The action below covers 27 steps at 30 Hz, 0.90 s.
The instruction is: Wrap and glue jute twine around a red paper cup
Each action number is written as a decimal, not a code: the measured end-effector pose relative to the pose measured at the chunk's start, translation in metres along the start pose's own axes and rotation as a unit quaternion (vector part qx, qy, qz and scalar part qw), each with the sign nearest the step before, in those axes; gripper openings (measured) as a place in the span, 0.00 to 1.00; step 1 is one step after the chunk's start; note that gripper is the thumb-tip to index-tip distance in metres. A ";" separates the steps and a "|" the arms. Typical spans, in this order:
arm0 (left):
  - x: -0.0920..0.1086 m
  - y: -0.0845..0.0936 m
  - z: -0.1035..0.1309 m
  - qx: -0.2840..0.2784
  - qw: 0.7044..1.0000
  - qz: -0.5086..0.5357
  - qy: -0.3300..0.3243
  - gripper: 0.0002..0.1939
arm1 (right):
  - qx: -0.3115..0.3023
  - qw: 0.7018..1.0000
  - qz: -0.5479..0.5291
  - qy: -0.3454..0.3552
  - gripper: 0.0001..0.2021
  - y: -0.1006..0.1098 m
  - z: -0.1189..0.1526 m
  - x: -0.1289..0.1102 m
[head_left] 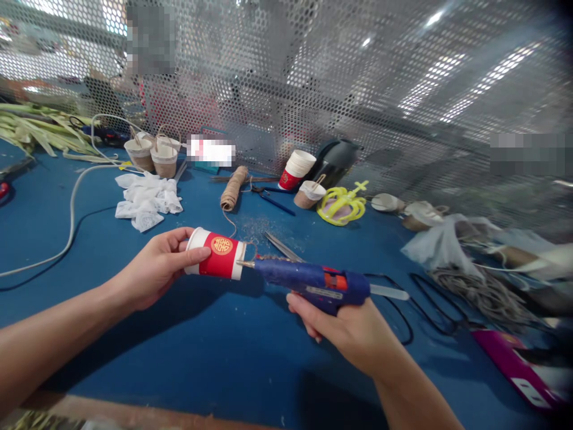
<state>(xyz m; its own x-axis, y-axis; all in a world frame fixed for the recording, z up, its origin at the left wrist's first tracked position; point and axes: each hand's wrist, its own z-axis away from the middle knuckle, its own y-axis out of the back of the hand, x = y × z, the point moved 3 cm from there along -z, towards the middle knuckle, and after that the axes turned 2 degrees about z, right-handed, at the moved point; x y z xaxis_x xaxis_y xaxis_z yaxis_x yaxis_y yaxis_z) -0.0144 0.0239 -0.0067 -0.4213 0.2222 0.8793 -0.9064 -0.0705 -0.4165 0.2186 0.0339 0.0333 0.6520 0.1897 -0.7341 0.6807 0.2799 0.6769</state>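
Note:
My left hand [163, 263] grips a red and white paper cup [224, 254], lying on its side in the air with its base toward the right. A gold emblem shows on the red band. My right hand [335, 325] is wrapped round the handle of a blue glue gun [308, 280]. The metal nozzle meets or nearly meets the edge of the cup's base; I cannot tell whether they touch. A clear glue stick [389, 292] juts from the gun's rear. Twine runs from a roll [233, 190] toward the cup. Scissors [283, 246] lie just behind the gun.
Twine-wrapped cups [165, 161] and white lace pieces [150, 197] lie at left. Stacked paper cups [296, 169], pliers [275, 197] and a yellow crown [342, 206] stand toward the back. Coiled cord [478, 292] and a purple box [513, 364] are at right. A perforated metal screen [268, 77] rises behind.

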 end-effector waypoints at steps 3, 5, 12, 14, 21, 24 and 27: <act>0.000 0.000 0.000 0.003 1.000 -0.001 -0.009 0.11 | -0.006 1.000 0.004 -0.004 0.12 0.000 0.001 0.002; 0.001 0.000 0.001 0.005 1.000 -0.003 -0.020 0.11 | -0.001 1.000 0.002 -0.007 0.12 0.000 0.000 0.002; 0.000 0.000 0.001 0.009 0.999 -0.013 -0.041 0.13 | 0.009 1.000 0.001 0.001 0.13 0.000 0.000 -0.001; 0.000 0.000 0.001 0.008 0.999 -0.009 -0.039 0.13 | -0.001 1.000 0.001 0.005 0.12 -0.001 0.000 -0.001; 0.001 0.001 0.001 0.005 0.998 -0.018 -0.054 0.13 | 0.011 1.000 -0.015 0.005 0.13 0.001 -0.001 0.000; 0.000 0.001 0.001 0.004 0.998 -0.025 -0.055 0.13 | 0.008 1.000 -0.012 0.002 0.13 0.001 -0.001 0.002; 0.000 0.002 0.001 0.006 0.998 -0.026 -0.057 0.13 | -0.005 1.000 0.002 0.000 0.13 0.001 0.001 0.003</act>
<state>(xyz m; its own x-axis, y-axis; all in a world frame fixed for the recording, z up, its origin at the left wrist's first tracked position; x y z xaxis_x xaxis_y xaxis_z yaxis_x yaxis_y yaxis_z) -0.0164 0.0230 -0.0077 -0.3737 0.1142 0.9205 -0.9272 -0.0738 -0.3673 0.2213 0.0341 0.0315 0.6550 0.1913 -0.7310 0.6741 0.2890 0.6797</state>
